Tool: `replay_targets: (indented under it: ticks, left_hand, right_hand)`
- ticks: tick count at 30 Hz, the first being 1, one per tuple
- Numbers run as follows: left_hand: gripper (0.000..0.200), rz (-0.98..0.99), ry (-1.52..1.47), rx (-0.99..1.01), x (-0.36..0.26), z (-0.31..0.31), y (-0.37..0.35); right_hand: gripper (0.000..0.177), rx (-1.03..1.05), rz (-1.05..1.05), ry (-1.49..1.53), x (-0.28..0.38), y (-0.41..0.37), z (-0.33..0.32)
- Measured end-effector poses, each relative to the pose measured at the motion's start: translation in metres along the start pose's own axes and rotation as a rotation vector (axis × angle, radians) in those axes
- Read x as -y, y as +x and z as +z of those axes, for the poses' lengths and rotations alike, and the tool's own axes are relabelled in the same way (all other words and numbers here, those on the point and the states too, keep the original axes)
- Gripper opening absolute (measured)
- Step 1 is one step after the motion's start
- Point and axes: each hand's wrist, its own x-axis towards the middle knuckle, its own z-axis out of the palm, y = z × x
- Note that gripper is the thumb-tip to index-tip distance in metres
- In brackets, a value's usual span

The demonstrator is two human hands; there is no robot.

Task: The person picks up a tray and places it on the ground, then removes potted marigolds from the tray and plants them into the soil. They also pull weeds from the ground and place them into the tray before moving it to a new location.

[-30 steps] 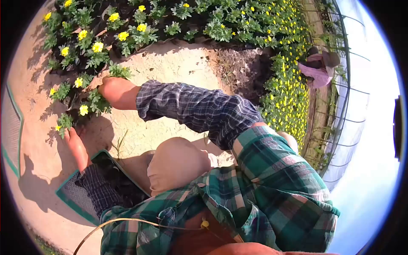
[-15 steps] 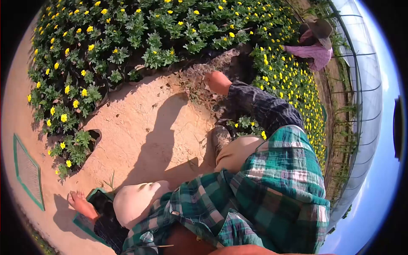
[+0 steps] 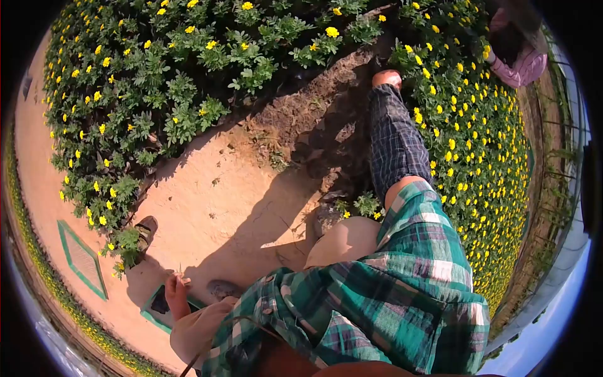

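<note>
My right hand [image 3: 385, 78] is stretched far out to the edge of a bed of yellow-flowered marigold plants [image 3: 465, 132]. Only its back shows; the fingers are buried among leaves and dark soil. My left hand [image 3: 176, 292] hangs low by my knee, fingers apart and holding nothing. It is just above the rim of a green mesh tray [image 3: 151, 311] with dark soil in it. A small marigold plant [image 3: 365, 204] stands on the ground by my right knee.
A wide marigold bed [image 3: 157, 81] fills the back and left. A tipped black pot [image 3: 147, 230] lies at its near edge. Another green tray [image 3: 81, 257] lies flat at left. A person in pink [image 3: 524, 63] crouches at top right. Bare sandy ground [image 3: 226, 195] lies between.
My right arm has swung rightward and reached further out, from the first flower clump to the far bed. My left hand has left the plants and come back beside the green tray.
</note>
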Motion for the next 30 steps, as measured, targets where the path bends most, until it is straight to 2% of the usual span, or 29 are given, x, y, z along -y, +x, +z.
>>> replay_targets:
  ticks: [2, 4, 5, 6, 7, 9, 11, 12, 14, 17, 21, 23, 25, 27, 28, 30]
  left_hand:
    - [0.019, -0.035, -0.022, -0.037, -0.006, 0.008, 0.000]
    - [0.020, -0.071, -0.053, -0.067, -0.004, 0.010, -0.001]
    - [0.020, -0.097, -0.070, 0.005, -0.002, 0.009, -0.001]
    - [0.021, -0.119, -0.089, 0.077, 0.000, 0.009, -0.001]
    - [0.021, -0.119, -0.099, 0.074, 0.000, 0.010, -0.001]
    - [0.023, -0.089, -0.023, 0.130, -0.001, 0.009, -0.002]
    - [0.024, -0.028, -0.051, 0.156, 0.011, 0.002, 0.008]
    - [0.024, 0.032, -0.079, 0.175, 0.020, -0.001, 0.010]
    - [0.023, 0.018, -0.142, 0.173, 0.027, 0.003, 0.019]
    - [0.015, -0.009, -0.154, 0.227, 0.046, 0.011, 0.042]
    - [0.017, 0.037, -0.287, 0.362, 0.055, 0.038, 0.077]
    - [0.018, 0.114, -0.434, 0.428, 0.060, 0.054, 0.097]
    - [0.018, 0.119, -0.422, 0.395, 0.047, 0.060, 0.107]
    - [0.018, 0.156, -0.475, 0.272, 0.043, 0.064, 0.117]
    - [0.018, 0.161, -0.490, 0.257, 0.042, 0.063, 0.125]
    - [0.019, 0.074, -0.692, 0.249, 0.044, 0.057, 0.139]
  right_hand:
    - [0.026, -0.110, 0.129, 0.302, 0.000, -0.022, -0.025]
    - [0.026, -0.138, 0.153, 0.281, -0.002, -0.025, -0.024]
    - [0.026, -0.169, 0.185, 0.264, -0.004, -0.026, -0.026]
    - [0.025, -0.186, 0.132, 0.233, -0.010, -0.021, -0.017]
    - [0.025, -0.241, 0.185, 0.262, -0.010, -0.027, -0.019]
    - [0.024, -0.371, -0.015, 0.509, -0.018, -0.051, -0.023]
    - [0.026, -0.350, -0.144, 0.578, -0.010, -0.099, -0.057]
    - [0.029, -0.255, -0.164, 0.621, -0.008, -0.099, -0.039]
    - [0.033, 0.090, -0.129, 1.009, 0.015, -0.170, -0.092]
    - [0.034, 0.426, -0.286, 1.063, 0.052, -0.250, -0.110]
    - [0.029, 0.898, -0.502, 1.007, 0.114, -0.347, -0.113]
    - [0.027, 1.035, -0.608, 0.908, 0.153, -0.396, -0.126]
    - [0.024, 1.121, -0.739, 0.858, 0.191, -0.438, -0.131]
    - [0.025, 1.193, -0.761, 0.856, 0.227, -0.476, -0.128]
    - [0.026, 1.164, -0.777, 0.839, 0.244, -0.495, -0.129]
    - [0.025, 1.200, -0.799, 0.874, 0.272, -0.528, -0.124]
